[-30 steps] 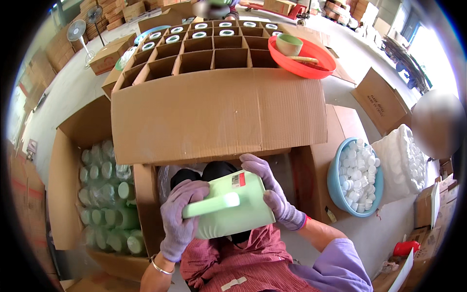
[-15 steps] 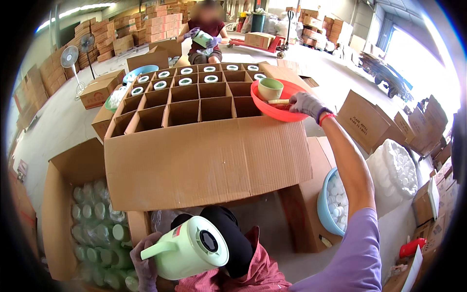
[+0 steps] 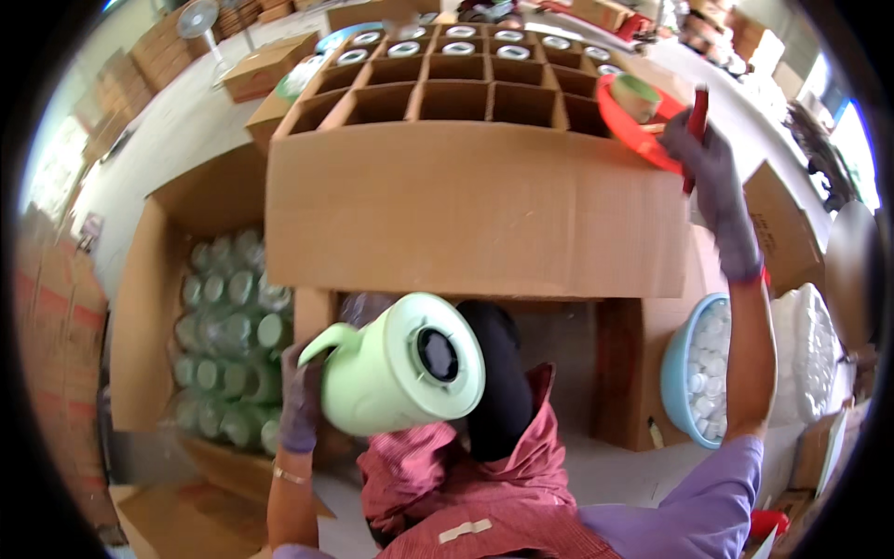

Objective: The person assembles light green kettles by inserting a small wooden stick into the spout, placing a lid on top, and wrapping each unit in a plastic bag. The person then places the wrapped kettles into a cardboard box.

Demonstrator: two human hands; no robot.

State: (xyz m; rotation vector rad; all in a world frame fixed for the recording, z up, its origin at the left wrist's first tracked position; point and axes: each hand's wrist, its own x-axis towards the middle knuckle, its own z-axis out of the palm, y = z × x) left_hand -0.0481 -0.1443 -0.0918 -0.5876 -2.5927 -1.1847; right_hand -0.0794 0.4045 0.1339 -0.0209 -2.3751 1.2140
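Note:
My gloved left hand (image 3: 300, 406) holds a pale green flask body (image 3: 402, 364) by its side, bottom end facing up with a dark round opening in the middle. It hangs over my lap, just in front of a large cardboard flap (image 3: 475, 210). My gloved right hand (image 3: 715, 186) is stretched far out to the right and grips a red tool handle (image 3: 696, 135) beside a red basin (image 3: 633, 116) that holds a green cup. Behind the flap stands a divided carton (image 3: 447, 93), several far cells filled with flasks.
An open box of wrapped green flasks (image 3: 233, 345) stands at my left. A blue bowl of white caps (image 3: 698, 373) and a bag of white parts (image 3: 819, 354) lie at my right. Cartons and a fan stand on the floor beyond.
My right hand left the flask, reached out to the red basin and now lifts a red tool. The left hand alone has turned the flask bottom-up.

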